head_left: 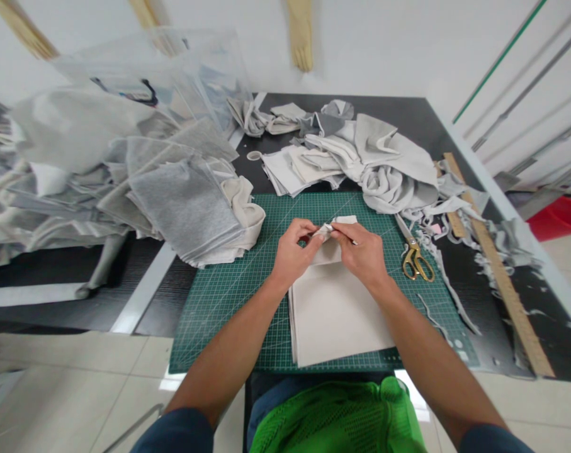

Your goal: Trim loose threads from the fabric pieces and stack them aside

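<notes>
Both my hands meet over the middle of a green cutting mat [233, 308]. My left hand [295, 250] pinches one side of a pale piece of fabric [330, 253], and my right hand [362, 250] pinches it close by. Between the fingertips the fabric is bunched into a small fold; my fingers partly hide it. Below my hands a stack of off-white fabric sheets [342, 318] lies flat on the mat. Gold-handled scissors [415, 258] rest on the mat to the right of my right hand.
Heaped grey fabric [181, 201] covers the left side, before a clear plastic bin [204, 82]. More pale cloth [393, 163] lies beyond the mat, near a tape roll [254, 155]. A wooden ruler [507, 283] and fabric scraps line the right edge. Yellow gloves [300, 38] hang behind.
</notes>
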